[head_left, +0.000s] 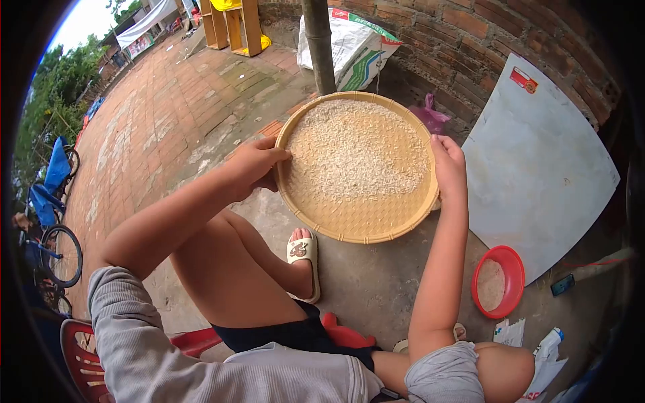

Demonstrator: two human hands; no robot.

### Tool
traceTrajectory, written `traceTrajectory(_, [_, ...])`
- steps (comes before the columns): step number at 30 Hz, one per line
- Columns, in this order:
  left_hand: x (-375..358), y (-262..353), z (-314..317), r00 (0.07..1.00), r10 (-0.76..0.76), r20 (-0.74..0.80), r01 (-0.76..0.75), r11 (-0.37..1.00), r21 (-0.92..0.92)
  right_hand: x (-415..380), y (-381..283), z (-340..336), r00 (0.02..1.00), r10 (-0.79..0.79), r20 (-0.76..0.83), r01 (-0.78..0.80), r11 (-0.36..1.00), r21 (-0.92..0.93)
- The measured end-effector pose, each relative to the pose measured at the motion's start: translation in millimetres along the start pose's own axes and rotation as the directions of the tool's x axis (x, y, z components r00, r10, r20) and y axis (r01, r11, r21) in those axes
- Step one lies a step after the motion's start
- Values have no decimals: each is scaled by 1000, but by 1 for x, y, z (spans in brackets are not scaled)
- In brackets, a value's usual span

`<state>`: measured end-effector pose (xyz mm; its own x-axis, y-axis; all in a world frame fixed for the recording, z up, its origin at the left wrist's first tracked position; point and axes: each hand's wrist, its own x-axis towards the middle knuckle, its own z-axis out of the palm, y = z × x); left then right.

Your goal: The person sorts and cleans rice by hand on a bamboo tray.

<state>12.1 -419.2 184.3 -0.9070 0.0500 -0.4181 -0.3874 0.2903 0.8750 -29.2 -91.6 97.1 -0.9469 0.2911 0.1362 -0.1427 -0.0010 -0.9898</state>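
While the left hand (254, 164) clasps the near-left rim and the right hand (449, 164) clasps the right rim, the round bamboo winnowing tray (366, 225) hangs above the concrete floor, rice grains (356, 151) spread inside; a red bowl (514, 272) sits lower right.

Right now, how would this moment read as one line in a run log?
left hand: grips tray rim | right hand: grips opposite rim | bamboo tray: held up, rice grains inside | red bowl: on ground
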Motion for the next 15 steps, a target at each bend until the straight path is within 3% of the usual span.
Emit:
traceTrajectory(2, [-38, 15, -27, 984, 125, -124, -133, 989, -63, -10, -57, 30, 973, 42, 227, -111, 947, 302])
traceTrajectory(5, [-87, 1, -87, 907, 236, -348, -295, 947, -125, -18, -118, 78, 902, -27, 430, -151, 915, 374])
traceTrajectory(7, [-122, -21, -131, 834, 227, -502, -359, 915, -183, -32, -150, 120, 791, -138, 596, -166, 889, 426])
traceTrajectory(8, [-139, -35, -149, 795, 207, -570, -404, 882, -244, -40, -160, 137, 733, -119, 670, -209, 897, 388])
traceTrajectory(9, [-170, -26, -131, 738, 64, -672, -429, 813, -394, -47, -165, 152, 678, -137, 722, -234, 891, 388])
traceTrajectory(10, [-184, -28, -130, 706, 49, -706, -442, 810, -386, -56, -168, 166, 623, -154, 767, -263, 882, 390])
traceTrajectory(12, [-213, -32, -130, 640, 199, -742, -524, 819, -233, -63, -172, 177, 634, -205, 746, -226, 873, 432])
traceTrajectory(13, [-224, -25, -114, 606, 238, -759, -483, 868, -114, -62, -176, 179, 641, -167, 749, -289, 852, 437])
traceTrajectory(15, [-248, -23, -103, 629, 256, -734, -517, 843, -148, -71, -185, 188, 585, -135, 800, -389, 818, 423])
